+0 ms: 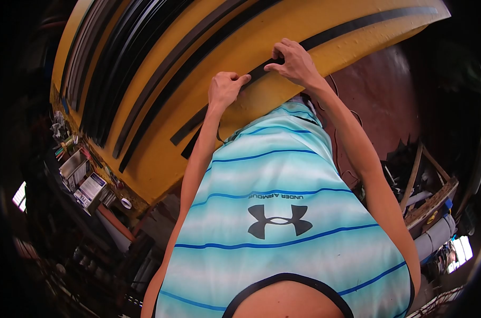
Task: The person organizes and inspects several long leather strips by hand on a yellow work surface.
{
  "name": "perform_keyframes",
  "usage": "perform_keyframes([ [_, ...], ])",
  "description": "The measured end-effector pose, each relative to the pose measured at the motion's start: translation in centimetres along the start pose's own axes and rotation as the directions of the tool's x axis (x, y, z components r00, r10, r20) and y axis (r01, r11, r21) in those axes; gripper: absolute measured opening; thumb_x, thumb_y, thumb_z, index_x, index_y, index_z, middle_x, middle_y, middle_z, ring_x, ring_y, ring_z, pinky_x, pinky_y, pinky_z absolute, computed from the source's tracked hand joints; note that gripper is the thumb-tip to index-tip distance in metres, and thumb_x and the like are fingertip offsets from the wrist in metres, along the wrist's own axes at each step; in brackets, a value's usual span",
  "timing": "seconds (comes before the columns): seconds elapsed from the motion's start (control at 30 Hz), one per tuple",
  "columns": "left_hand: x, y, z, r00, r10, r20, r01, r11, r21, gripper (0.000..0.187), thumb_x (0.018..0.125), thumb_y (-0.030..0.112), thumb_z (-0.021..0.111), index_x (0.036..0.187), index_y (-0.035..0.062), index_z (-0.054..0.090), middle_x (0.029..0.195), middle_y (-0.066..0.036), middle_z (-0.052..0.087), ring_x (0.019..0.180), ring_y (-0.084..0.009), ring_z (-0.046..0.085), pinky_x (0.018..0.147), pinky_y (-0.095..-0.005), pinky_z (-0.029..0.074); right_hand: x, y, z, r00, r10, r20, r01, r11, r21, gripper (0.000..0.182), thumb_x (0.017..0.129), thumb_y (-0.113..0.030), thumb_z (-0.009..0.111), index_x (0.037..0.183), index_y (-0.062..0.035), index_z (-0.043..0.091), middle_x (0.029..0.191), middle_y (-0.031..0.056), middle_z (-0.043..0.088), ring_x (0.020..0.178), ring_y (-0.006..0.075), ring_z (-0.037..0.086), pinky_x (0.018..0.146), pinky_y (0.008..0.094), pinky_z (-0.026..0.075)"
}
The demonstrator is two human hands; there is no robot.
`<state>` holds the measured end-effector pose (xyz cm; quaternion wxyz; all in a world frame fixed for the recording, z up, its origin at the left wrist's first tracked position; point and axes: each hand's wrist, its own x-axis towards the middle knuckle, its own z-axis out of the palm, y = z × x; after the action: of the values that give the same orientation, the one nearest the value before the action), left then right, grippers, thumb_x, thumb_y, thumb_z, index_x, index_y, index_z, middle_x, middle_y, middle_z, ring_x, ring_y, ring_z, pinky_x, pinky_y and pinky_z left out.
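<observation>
Left hand (pixel 227 90) pinches the black strip (pixel 336 31); right hand (pixel 292 62), thumb and fingers apart, straddles it — uneven pressure could skew it on the yellow tabletop (pixel 150 176).

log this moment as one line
left hand: at dark strip | right hand: over same strip, fingers curled | yellow surface: more strips alongside
</observation>
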<state>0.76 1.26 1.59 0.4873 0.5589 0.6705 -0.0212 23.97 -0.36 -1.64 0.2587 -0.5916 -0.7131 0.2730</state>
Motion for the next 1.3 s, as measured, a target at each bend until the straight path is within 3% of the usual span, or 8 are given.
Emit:
perform_keyframes([
  [0.07, -0.1, 0.1, -0.1, 1.000, -0.019, 0.022, 0.018, 0.999, 0.032, 0.040, 0.090, 0.044, 0.071, 0.086, 0.0041, 0.078, 0.066, -0.008, 0.071, 0.056, -0.0155, 0.063, 0.060, -0.0324, 0.049, 0.1, -0.1, 0.0, 1.000, 0.013, -0.003, -0.013, 1.000, 0.001, 0.040, 0.076, -0.035, 0.084, 0.089, -0.0041, 0.062, 0.088, 0.0087, 0.059, 0.089, 0.0299, 0.059, 0.077, 0.0399, 0.049],
  [0.37, 0.2, -0.3, 0.2, 1.000, -0.014, -0.004, 0.015, 0.999, 0.049, 0.039, 0.089, 0.043, 0.071, 0.087, 0.0048, 0.079, 0.065, -0.008, 0.071, 0.059, -0.0177, 0.066, 0.063, -0.0334, 0.049, 0.3, -0.9, 0.0, 0.992, 0.125, -0.007, -0.125, 0.992, -0.011, 0.040, 0.071, -0.036, 0.086, 0.083, -0.0044, 0.064, 0.083, 0.0070, 0.058, 0.083, 0.0274, 0.059, 0.072, 0.0396, 0.048],
  [0.53, 0.1, -0.1, 0.3, 1.000, -0.030, -0.003, 0.030, 0.999, 0.043, 0.039, 0.089, 0.043, 0.071, 0.086, 0.0051, 0.079, 0.065, -0.008, 0.071, 0.061, -0.0172, 0.067, 0.063, -0.0333, 0.050, 0.5, -1.2, -0.4, 0.980, 0.193, 0.044, -0.193, 0.981, -0.005, 0.040, 0.067, -0.035, 0.089, 0.080, -0.0041, 0.067, 0.087, 0.0097, 0.062, 0.090, 0.0304, 0.062, 0.078, 0.0409, 0.049],
  [0.87, -0.1, -0.2, 0.3, 1.000, -0.012, -0.019, 0.014, 0.998, 0.068, 0.042, 0.090, 0.046, 0.070, 0.088, 0.0053, 0.080, 0.067, -0.007, 0.072, 0.064, -0.0184, 0.068, 0.065, -0.0346, 0.051, 0.4, -1.1, -0.2, 0.985, 0.170, 0.028, -0.170, 0.985, -0.003, 0.039, 0.067, -0.034, 0.089, 0.080, -0.0039, 0.066, 0.085, 0.0102, 0.062, 0.090, 0.0307, 0.062, 0.078, 0.0413, 0.049],
  [0.97, -0.2, 0.0, 0.2, 1.000, -0.010, -0.001, 0.010, 0.997, 0.082, 0.042, 0.089, 0.047, 0.070, 0.087, 0.0059, 0.080, 0.069, -0.007, 0.072, 0.066, -0.0198, 0.068, 0.067, -0.0356, 0.052, 0.3, -0.7, 0.0, 0.994, 0.105, -0.010, -0.105, 0.994, -0.014, 0.039, 0.071, -0.035, 0.086, 0.081, -0.0043, 0.064, 0.081, 0.0065, 0.057, 0.081, 0.0263, 0.058, 0.071, 0.0387, 0.048],
  [1.1, 0.4, -1.0, 0.7, 0.997, 0.060, -0.040, -0.058, 0.997, 0.060, 0.039, 0.091, 0.041, 0.075, 0.089, 0.0020, 0.079, 0.065, -0.006, 0.071, 0.048, -0.0115, 0.057, 0.050, -0.0285, 0.044, 0.5, -1.1, -0.3, 0.989, 0.145, 0.018, -0.145, 0.989, -0.008, 0.039, 0.069, -0.033, 0.088, 0.081, -0.0040, 0.065, 0.082, 0.0083, 0.059, 0.084, 0.0284, 0.060, 0.073, 0.0397, 0.048],
  [1.17, 0.3, -0.8, 0.7, 0.999, 0.032, -0.014, -0.030, 0.996, 0.087, 0.039, 0.088, 0.046, 0.071, 0.086, 0.0078, 0.080, 0.072, -0.008, 0.073, 0.070, -0.0217, 0.069, 0.070, -0.0365, 0.053, 0.5, -1.1, -0.4, 0.984, 0.172, 0.041, -0.172, 0.985, -0.002, 0.039, 0.067, -0.033, 0.089, 0.080, -0.0038, 0.066, 0.084, 0.0100, 0.062, 0.087, 0.0307, 0.061, 0.075, 0.0410, 0.049],
  [1.3, 0.1, -0.9, 0.7, 1.000, 0.020, -0.020, -0.018, 0.998, 0.062, 0.041, 0.087, 0.047, 0.071, 0.085, 0.0075, 0.080, 0.072, -0.008, 0.073, 0.071, -0.0228, 0.070, 0.071, -0.0373, 0.054, 0.4, -1.0, -0.3, 0.986, 0.161, 0.044, -0.161, 0.987, 0.008, 0.039, 0.071, -0.032, 0.088, 0.082, -0.0032, 0.064, 0.083, 0.0085, 0.058, 0.083, 0.0276, 0.059, 0.073, 0.0389, 0.048],
])
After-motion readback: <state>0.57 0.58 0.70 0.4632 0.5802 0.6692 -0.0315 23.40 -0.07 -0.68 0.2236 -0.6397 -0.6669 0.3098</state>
